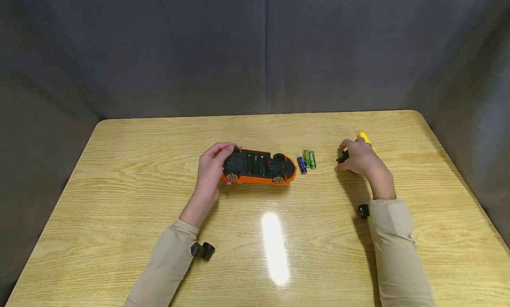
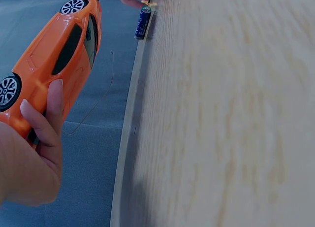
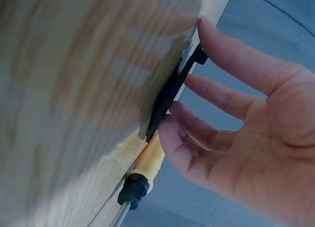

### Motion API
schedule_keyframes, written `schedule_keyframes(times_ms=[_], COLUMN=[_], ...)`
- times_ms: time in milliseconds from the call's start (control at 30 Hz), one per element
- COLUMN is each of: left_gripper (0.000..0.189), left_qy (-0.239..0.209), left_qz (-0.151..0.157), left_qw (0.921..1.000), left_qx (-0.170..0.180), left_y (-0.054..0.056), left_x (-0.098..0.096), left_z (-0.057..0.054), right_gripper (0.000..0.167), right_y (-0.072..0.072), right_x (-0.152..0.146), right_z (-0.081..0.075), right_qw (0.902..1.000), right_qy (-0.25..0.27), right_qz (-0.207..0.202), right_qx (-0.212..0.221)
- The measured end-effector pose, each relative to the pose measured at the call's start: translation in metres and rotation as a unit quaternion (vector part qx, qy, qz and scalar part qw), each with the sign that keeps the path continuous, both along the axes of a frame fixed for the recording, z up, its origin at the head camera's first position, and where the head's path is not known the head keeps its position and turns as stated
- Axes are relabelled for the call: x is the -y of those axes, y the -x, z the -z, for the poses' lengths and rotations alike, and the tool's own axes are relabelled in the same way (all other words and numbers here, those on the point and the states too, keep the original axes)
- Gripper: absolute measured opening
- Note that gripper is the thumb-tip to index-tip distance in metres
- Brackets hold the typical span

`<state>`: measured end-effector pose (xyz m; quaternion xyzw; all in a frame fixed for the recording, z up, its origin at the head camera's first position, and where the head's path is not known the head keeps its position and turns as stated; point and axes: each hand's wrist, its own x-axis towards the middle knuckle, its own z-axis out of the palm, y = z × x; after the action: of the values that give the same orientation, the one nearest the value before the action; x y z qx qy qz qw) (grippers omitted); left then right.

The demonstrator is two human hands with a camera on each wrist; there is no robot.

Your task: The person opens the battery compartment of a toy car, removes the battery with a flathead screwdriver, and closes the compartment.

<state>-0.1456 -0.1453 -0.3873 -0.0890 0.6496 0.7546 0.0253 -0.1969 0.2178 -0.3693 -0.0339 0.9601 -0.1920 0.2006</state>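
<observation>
My left hand [image 1: 211, 165] grips the rear of an orange toy car [image 1: 259, 179], thumb on the black underside and fingers beneath. The underside faces the head camera and shows an open battery compartment [image 1: 256, 164] with bare slots. In the left wrist view the car's orange side [image 2: 59, 54] rises above the fingers. On the right, my right hand [image 1: 360, 159] has its thumb and bent fingers around a thin black battery cover [image 3: 170, 96] at the tabletop. Part of that cover is hidden by the hand in the head view.
Between the hands lie a blue battery [image 1: 302, 165] and two green batteries [image 1: 309, 159] on the wooden table [image 1: 159, 134]. A screwdriver with a yellow handle [image 3: 150, 160] lies beside the right hand. Dark cloth [image 1: 199, 55] hangs behind the table.
</observation>
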Motion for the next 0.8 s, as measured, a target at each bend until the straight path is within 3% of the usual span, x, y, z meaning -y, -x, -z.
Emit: schedule_keyframes(times_ms=[433, 700, 800], left_gripper=[0.025, 0.024, 0.024], left_qy=[0.003, -0.002, -0.003], left_qz=[0.000, -0.001, -0.001], left_qw=[1.0000, 1.0000, 1.0000], left_qx=[0.002, -0.002, -0.002], left_y=[0.0000, -0.0001, -0.0003], left_x=[0.0006, 0.0007, 0.0009], left_z=[0.0007, -0.0003, -0.0004], right_gripper=[0.030, 0.054, 0.054], right_y=[0.0039, 0.0012, -0.0003], right_x=[-0.0079, -0.0017, 0.0011], right_z=[-0.0009, -0.0023, -0.0013], right_qw=[0.9990, 0.9997, 0.9998], right_qy=[-0.018, 0.007, 0.003], right_qz=[-0.022, -0.025, -0.021], right_qx=[-0.034, -0.001, 0.004])
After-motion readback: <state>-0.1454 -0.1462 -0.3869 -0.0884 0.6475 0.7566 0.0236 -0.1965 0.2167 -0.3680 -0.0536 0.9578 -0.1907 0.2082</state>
